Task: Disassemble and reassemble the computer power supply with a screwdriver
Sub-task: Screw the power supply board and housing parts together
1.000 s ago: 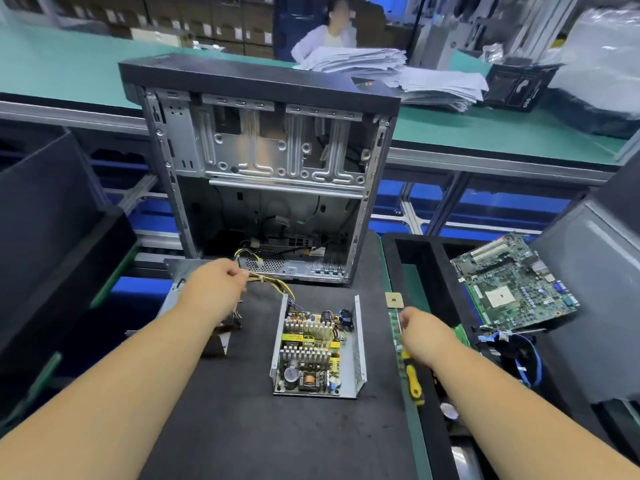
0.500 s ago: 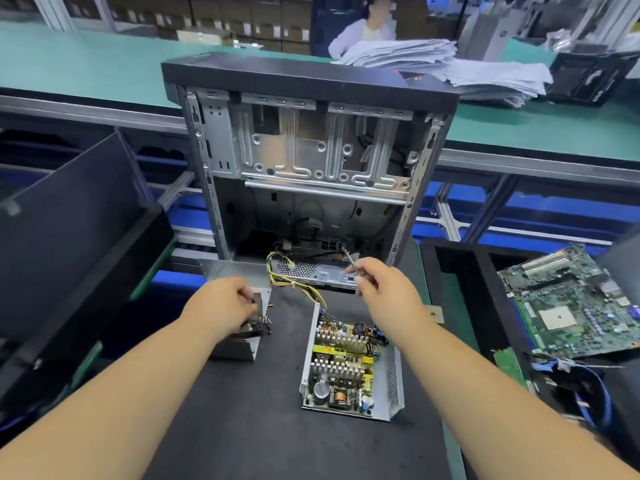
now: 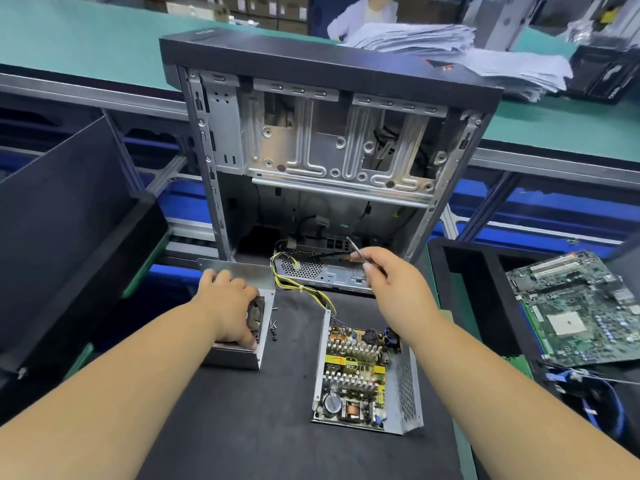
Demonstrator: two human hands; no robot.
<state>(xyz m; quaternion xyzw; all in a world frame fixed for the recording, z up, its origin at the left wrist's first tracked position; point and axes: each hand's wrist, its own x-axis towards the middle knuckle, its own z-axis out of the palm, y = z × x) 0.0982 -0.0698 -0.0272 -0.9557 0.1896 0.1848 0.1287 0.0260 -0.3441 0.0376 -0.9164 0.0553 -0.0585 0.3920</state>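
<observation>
Reassembly looks underway: left hand [image 3: 230,308] grips the cover [image 3: 242,344] (fan inside), right hand [image 3: 388,278] pinches the screwdriver [image 3: 355,249]; next, fit the cover over the open board [image 3: 356,372].

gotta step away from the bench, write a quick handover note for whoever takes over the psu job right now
Left hand: grips the removed cover with fan, resting on the black mat.
Right hand: pinches a thin metal tool, apparently the screwdriver, raised in front of the open PC case.
Power supply base: open on the mat, circuit board exposed, yellow wires running toward the case.
Loose screws: on the mat beside the cover.
Done: cover unscrewed and off.
Left: refit the cover over the base and drive the screws back in.
</observation>
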